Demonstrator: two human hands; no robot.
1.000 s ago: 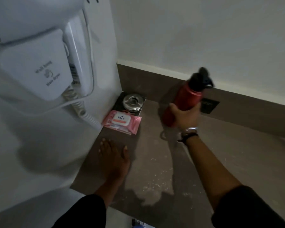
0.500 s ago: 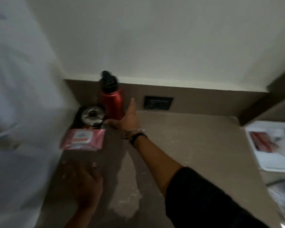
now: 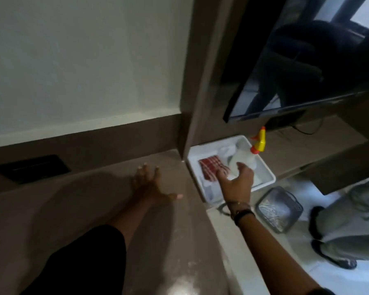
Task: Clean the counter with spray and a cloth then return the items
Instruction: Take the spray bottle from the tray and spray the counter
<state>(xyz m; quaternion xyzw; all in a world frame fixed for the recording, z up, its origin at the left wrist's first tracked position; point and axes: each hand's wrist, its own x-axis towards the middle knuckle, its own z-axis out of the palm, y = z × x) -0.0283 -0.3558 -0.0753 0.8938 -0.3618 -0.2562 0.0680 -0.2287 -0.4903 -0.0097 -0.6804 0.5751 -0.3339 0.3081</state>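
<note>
Right hand (image 3: 237, 184) reaching open-fingered over the white tray (image 3: 266, 173), holding nothing yet.

The spray bottle (image 3: 246, 160) stands just beyond its fingertips, the red checked cloth (image 3: 210, 168) lying to its left. Best to wrap the bottle's body low and lift straight up, clear of the tray wall. Left hand (image 3: 146, 186) rests flat, empty, on the counter (image 3: 73, 209).

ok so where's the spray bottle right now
In the head view, the spray bottle stands in the white tray at right, beside the red checked cloth, below the dark screen. The right hand is open, reaching for it.
</note>
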